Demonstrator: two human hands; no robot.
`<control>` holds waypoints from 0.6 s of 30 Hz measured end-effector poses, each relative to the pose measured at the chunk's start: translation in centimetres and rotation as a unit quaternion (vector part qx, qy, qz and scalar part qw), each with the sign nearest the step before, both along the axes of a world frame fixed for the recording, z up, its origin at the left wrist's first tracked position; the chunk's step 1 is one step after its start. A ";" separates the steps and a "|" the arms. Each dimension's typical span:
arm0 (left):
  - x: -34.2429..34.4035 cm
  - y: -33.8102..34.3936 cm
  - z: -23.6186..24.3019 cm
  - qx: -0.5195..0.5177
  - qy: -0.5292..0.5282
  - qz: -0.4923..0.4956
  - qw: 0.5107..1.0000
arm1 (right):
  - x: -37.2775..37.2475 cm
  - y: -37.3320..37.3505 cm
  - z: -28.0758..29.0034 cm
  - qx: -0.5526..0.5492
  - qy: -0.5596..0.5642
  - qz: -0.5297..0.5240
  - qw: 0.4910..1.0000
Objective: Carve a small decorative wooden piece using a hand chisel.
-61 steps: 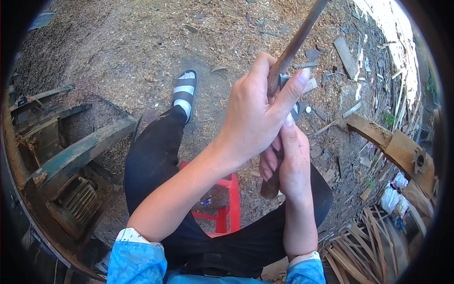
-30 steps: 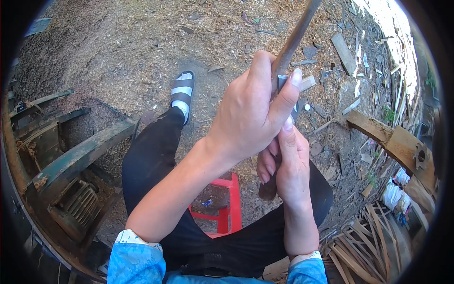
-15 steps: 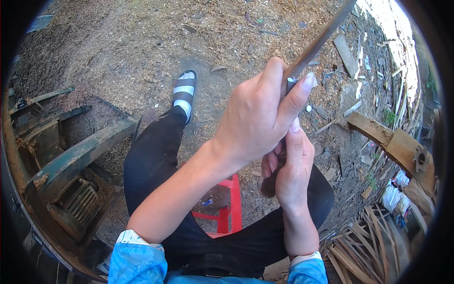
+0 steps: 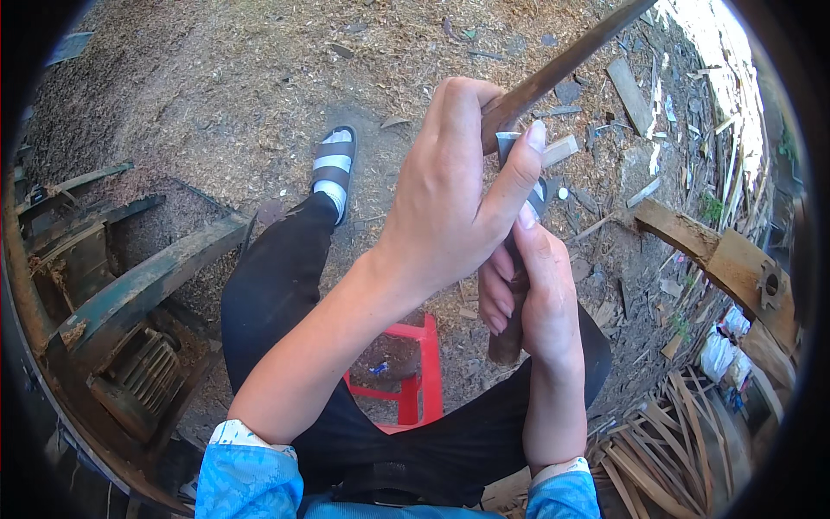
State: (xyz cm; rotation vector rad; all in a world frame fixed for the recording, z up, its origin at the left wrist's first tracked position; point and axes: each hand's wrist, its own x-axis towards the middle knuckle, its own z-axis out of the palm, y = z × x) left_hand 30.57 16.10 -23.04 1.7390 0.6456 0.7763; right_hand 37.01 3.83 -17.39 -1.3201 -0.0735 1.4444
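Note:
My left hand (image 4: 450, 173) is closed round the lower end of a long, smooth brown wooden rod (image 4: 571, 65) that slants up to the right. Under its thumb shows a dark metal piece (image 4: 507, 140) with a bright edge. A pale, square-ended piece of wood (image 4: 560, 151) sticks out beside the thumb. Just below, my right hand (image 4: 545, 281) is wrapped round a dark brown handle (image 4: 506, 342) whose rounded end points down. Both hands nearly touch. Where the rod, metal and handle meet is hidden by my fingers, so I cannot tell if they are joined.
A red plastic stool (image 4: 428, 372) stands between my legs. At left is a rusty machine frame (image 4: 164, 264) with a motor (image 4: 143, 372). A curved wooden piece (image 4: 683, 238) lies at right, above a heap of wood strips (image 4: 666, 441). Shavings cover the ground (image 4: 242, 86).
My left hand has shifted slightly up and left, and the rod has tilted flatter. More of the metal edge and the pale wood now shows beside the left thumb.

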 end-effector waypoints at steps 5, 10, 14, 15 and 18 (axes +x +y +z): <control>0.1 0.1 -0.2 0.052 0.001 0.017 0.999 | -0.2 -0.1 -0.1 -0.004 0.008 0.001 1.000; 0.2 -0.3 0.9 0.019 0.000 0.009 1.000 | -1.6 0.0 -0.4 0.013 -0.080 -0.052 0.995; 0.2 -0.6 1.2 -0.010 -0.001 -0.004 1.000 | -1.9 0.4 -0.3 -0.015 -0.144 -0.043 0.989; 0.2 -0.7 1.1 -0.022 -0.002 -0.007 1.000 | -1.8 0.5 -0.4 -0.016 -0.141 -0.042 0.989; 0.1 -0.9 0.8 -0.065 0.005 -0.004 0.998 | -1.6 0.7 -0.5 -0.021 -0.119 -0.035 0.992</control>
